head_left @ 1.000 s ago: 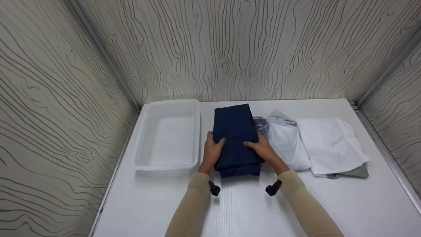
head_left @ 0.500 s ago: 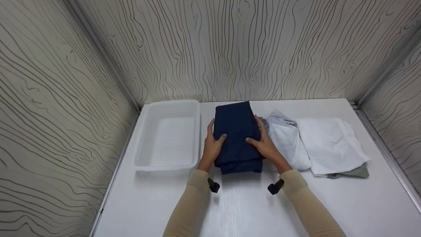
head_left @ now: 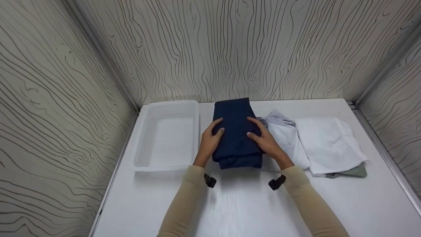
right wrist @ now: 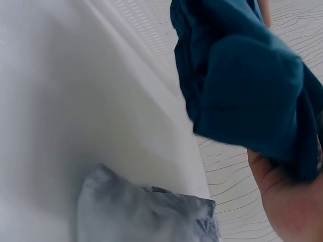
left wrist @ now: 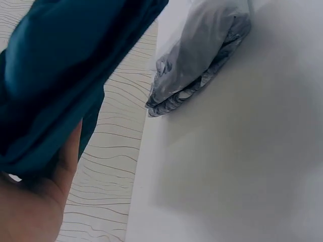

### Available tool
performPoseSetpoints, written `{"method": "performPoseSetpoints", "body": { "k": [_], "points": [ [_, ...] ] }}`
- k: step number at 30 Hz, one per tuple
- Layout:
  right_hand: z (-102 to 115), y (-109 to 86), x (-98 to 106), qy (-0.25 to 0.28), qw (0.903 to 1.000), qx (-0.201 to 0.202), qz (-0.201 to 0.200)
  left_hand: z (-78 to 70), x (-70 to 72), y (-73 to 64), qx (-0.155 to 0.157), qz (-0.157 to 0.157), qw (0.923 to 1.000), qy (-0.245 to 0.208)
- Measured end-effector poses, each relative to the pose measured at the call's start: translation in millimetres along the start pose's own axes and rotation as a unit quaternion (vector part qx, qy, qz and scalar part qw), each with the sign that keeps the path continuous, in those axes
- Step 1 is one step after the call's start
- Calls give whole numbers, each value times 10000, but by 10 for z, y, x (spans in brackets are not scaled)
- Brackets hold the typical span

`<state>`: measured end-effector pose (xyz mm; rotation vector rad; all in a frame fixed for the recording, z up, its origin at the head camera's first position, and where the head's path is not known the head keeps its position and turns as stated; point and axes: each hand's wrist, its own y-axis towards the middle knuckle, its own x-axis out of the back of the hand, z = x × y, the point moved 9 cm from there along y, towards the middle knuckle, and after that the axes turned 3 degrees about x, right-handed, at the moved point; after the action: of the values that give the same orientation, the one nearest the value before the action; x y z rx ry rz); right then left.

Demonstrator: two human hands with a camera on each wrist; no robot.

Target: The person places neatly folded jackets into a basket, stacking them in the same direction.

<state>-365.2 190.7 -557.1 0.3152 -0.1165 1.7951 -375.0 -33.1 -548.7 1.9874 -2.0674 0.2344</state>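
Observation:
A folded navy garment (head_left: pixel 234 131) is held level between both hands in the head view, its layers showing at the near end. My left hand (head_left: pixel 209 141) grips its left side, thumb and forefinger lying on top. On the right side my right hand (head_left: pixel 269 142) grips it the same way. The wrist views show the garment (left wrist: pixel 55 55) raised over the white table, with the left palm (left wrist: pixel 33 212) beneath its edge. In the right wrist view, the right hand (right wrist: pixel 290 206) is at the lower fold, its fingertips hidden behind the cloth.
A white perforated plastic basket (head_left: pixel 171 141) stands left of the garment. To the right lie a white and grey-patterned folded cloth (head_left: pixel 284 138) and a white folded cloth (head_left: pixel 329 144), with an olive green cloth (head_left: pixel 355 171) under it. Wood-patterned walls (head_left: pixel 230 49) enclose the table.
Both hands have shifted the garment slightly toward the back wall. The forefingers have come from its sides onto its top surface.

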Motion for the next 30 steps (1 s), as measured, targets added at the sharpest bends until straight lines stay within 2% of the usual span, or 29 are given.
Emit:
{"method": "performPoseSetpoints", "body": {
  "k": [7, 15, 22, 30],
  "points": [
    [122, 69, -30, -95, 9998, 62, 155, -79, 116, 37, 5, 263, 9995, -180],
    [207, 144, -89, -303, 9987, 9, 417, -75, 193, 73, 143, 561, 9973, -443],
    [233, 210, -148, -499, 9968, -75, 616, -34, 276, 57, 312, 561, 9960, -628],
    [346, 326, -269, -336, 9969, -37, 716, -81, 458, 114, 214, 426, 9961, -743]
  ]
}}
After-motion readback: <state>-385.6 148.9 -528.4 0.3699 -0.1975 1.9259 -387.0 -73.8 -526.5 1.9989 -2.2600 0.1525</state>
